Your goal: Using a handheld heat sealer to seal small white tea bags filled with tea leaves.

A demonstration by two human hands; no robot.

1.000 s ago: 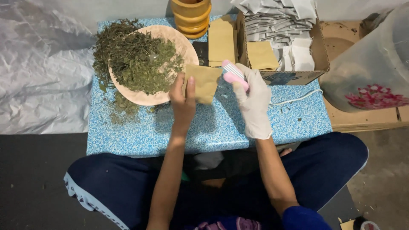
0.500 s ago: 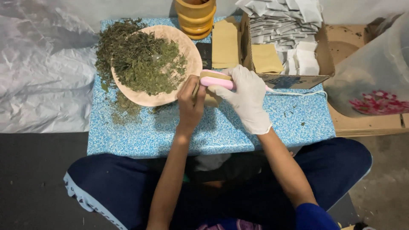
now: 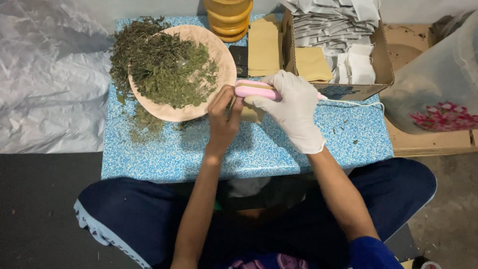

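Blue speckled tabletop (image 3: 239, 149) fills the middle of the view, with the person's dark-trousered crossed legs (image 3: 139, 214) tucked under its near edge. Just above that edge, the bare left hand (image 3: 223, 119) is pinched shut on a small tan paper pouch (image 3: 250, 114), which lies low against the table right beside the plate's rim. The white-gloved right hand (image 3: 291, 107) is wrapped tight around a slim pink handheld sealer (image 3: 254, 90), its white cord (image 3: 353, 103) trailing off to the right. A second ago the pouch stood up open between the hands and the sealer pointed upward; now the sealer lies level across the pouch's top and the two hands have closed in until they touch. Just left, the round pale wooden plate (image 3: 219, 55) holds a heap of dried green herb leaves (image 3: 159, 65), crumbs spilling onto the table. Farther back, a flat stack of tan pouches (image 3: 263, 47), a stack of yellow wooden bowls (image 3: 229, 17), and an open cardboard box (image 3: 383, 69) crammed with white and grey sachets (image 3: 333, 22).
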